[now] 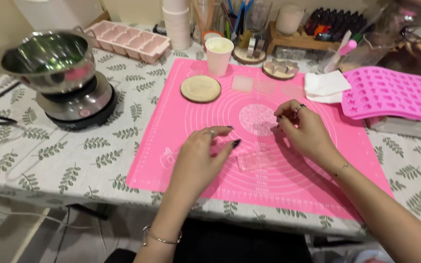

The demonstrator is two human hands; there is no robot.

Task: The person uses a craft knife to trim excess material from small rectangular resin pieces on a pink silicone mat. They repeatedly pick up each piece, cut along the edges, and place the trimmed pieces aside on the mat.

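Left hand (201, 155) hovering over the pink mat (171, 122), fingers loosely curled, nothing clearly gripped; clear block (254, 160) lying on the mat just right of it. Right hand (304, 130) resting beside the round clear mold (258, 119), fingertips bent, grip unclear. Far left, steel pot (49, 58) on a burner (81, 104); far right, pink tray (393, 92).

Your left hand (201, 156) covers part of the clear block (249, 158) on the pink mat (171, 122); grip can't be confirmed. Right of mat, pink mould (391, 92) cut by frame edge. Behind mat, bottles (334, 22) too blurred to ID.
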